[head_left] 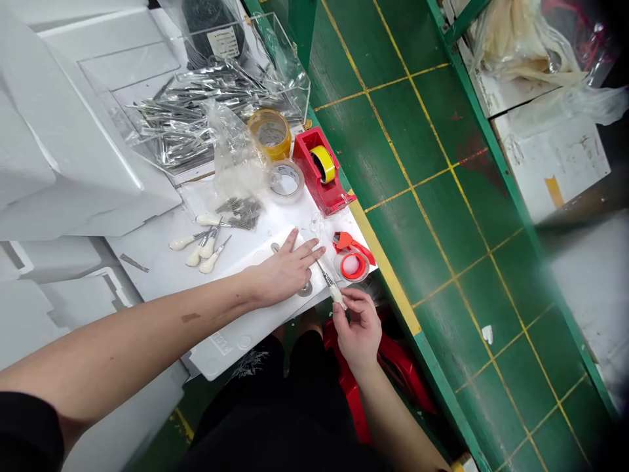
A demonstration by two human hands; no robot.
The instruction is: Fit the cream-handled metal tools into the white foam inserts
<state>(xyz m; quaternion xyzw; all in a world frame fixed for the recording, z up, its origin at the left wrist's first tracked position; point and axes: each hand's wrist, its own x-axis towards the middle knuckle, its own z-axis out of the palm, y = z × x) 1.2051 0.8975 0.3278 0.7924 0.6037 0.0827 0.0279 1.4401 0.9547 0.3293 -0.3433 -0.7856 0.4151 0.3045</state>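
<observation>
My left hand (289, 267) lies flat on a white board (263, 252), its fingers spread toward the tape side of the table. Between the fingertips of my right hand (360, 322) is the cream handle of a small metal-shafted tool (337, 295). Its thin shaft points up toward the fingers of my left hand; the far tip is hard to make out. Several similar cream-handled tools (208, 248) lie loose to the left, beside a pile of thin grey metal pieces (244, 214). Close to my right hand is a clear tape roll with a red core (354, 266).
A red tape dispenser (322, 174) stands near the table's yellow edge (388, 262). Beside it are a yellow tape roll (270, 134) and a clear tape roll (286, 181). Behind, a clear bin (295, 72) holds many plastic-wrapped silver items (191, 111). White plastic bins (63, 131) stand left.
</observation>
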